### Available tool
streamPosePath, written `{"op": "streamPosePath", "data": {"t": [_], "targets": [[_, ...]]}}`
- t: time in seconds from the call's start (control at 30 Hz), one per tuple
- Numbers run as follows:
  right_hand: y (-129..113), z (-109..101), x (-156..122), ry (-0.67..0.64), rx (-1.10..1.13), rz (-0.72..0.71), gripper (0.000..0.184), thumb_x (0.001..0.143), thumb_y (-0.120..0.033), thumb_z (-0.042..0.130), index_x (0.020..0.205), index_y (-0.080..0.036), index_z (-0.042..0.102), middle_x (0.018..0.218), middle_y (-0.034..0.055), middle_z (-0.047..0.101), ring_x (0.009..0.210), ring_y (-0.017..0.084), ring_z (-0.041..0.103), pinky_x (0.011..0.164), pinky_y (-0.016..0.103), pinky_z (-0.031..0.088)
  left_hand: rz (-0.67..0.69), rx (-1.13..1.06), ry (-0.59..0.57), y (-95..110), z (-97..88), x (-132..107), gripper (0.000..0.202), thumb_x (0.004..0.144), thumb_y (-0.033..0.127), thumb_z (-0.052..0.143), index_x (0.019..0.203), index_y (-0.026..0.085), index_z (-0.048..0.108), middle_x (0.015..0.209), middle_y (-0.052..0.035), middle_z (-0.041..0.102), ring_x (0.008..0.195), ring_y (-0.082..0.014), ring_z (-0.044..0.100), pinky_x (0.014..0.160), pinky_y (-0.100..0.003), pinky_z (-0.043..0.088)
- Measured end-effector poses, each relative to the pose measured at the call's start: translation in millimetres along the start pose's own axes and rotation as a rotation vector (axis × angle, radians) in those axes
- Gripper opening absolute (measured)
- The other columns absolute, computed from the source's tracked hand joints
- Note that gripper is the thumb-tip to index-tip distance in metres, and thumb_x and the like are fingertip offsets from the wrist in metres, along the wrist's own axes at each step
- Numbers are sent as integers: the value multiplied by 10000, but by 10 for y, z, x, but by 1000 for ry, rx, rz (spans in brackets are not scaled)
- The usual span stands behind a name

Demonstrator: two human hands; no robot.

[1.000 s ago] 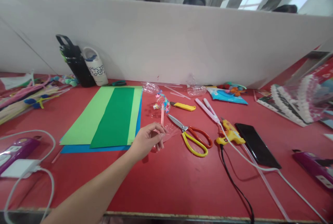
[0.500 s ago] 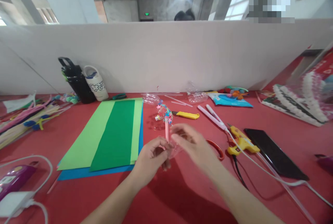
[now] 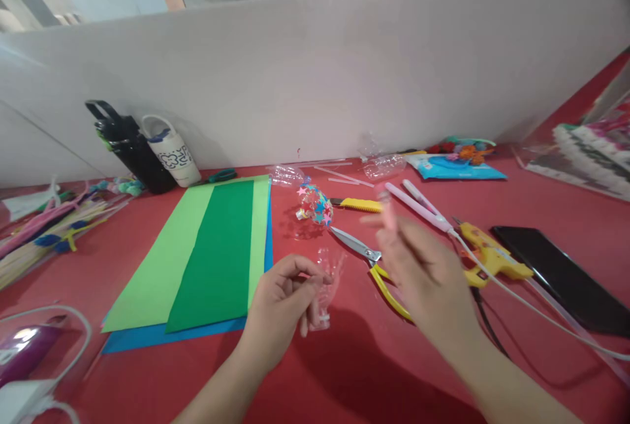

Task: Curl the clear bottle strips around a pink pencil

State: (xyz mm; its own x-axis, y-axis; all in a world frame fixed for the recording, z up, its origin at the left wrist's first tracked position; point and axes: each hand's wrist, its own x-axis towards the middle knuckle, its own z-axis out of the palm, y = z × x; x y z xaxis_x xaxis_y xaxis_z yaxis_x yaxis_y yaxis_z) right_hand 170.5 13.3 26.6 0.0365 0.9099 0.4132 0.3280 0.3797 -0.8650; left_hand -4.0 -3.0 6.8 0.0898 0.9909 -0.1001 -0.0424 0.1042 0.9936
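Right hand (image 3: 430, 273) over right end of scissors (image 3: 373, 254), fingers pinching pink stick (image 3: 388, 212), blurred, jutting up past fingertips. Left hand (image 3: 285, 299) left of scissors, fingers bent inward; can't tell if gripping plastic (image 3: 329, 294) beside them. Earlier, stick sat at left fingers. Scissors metal-bladed; plastic clear, crinkled; stick slim.

Pink stick (image 3: 388, 214): slim, gripped in right fingers (image 3: 398, 250), raised above bench (image 3: 344, 378), roughly upright, top leaning slightly left (upper end blurred, detail lost); clear plastic piece (image 3: 323, 321): see-through, glossy, narrow ribbed end toward near side, partly behind left fingers (image 3: 290, 269), grip on it unclear
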Motion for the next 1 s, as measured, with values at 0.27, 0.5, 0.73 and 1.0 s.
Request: {"op": "streamPosePath", "data": {"t": [0.27, 0.5, 0.73, 1.0], "targets": [[76, 257, -183, -365, -29, -26, 169, 945, -255, 405, 1028, -238, 551, 819, 4, 641, 693, 135, 602, 588, 228, 461, 8, -96, 0, -61, -5, 57, 133, 707, 281, 638, 708, 178, 553, 478, 40, 547, 359, -77, 494, 317, -164, 398], [76, 266, -164, -385, 9, -8, 156, 898, -161, 443, 983, -234, 551, 808, -1, 646, 705, 132, 609, 595, 211, 467, -7, -63, -10, -93, -40, 63, 160, 698, 298, 662, 711, 166, 572, 466, 34, 551, 342, -74, 487, 314, -164, 386], [77, 281, -185, -385, 32, 13, 113, 875, -147, 475, 887, -227, 553, 759, -20, 627, 673, 119, 589, 588, 199, 451, -2, -5, 47, -53, -14, 65, 216, 676, 338, 692, 690, 159, 571, 427, 44, 530, 326, -75, 469, 307, -167, 378], [82, 268, -165, -367, 1, -12, 107, 904, -186, 477, 835, -211, 555, 720, -30, 636, 645, 105, 599, 561, 182, 426, 35, 10, 58, -64, -4, 25, 156, 722, 282, 663, 736, 139, 604, 444, 44, 536, 360, -73, 481, 335, -156, 387]]}}
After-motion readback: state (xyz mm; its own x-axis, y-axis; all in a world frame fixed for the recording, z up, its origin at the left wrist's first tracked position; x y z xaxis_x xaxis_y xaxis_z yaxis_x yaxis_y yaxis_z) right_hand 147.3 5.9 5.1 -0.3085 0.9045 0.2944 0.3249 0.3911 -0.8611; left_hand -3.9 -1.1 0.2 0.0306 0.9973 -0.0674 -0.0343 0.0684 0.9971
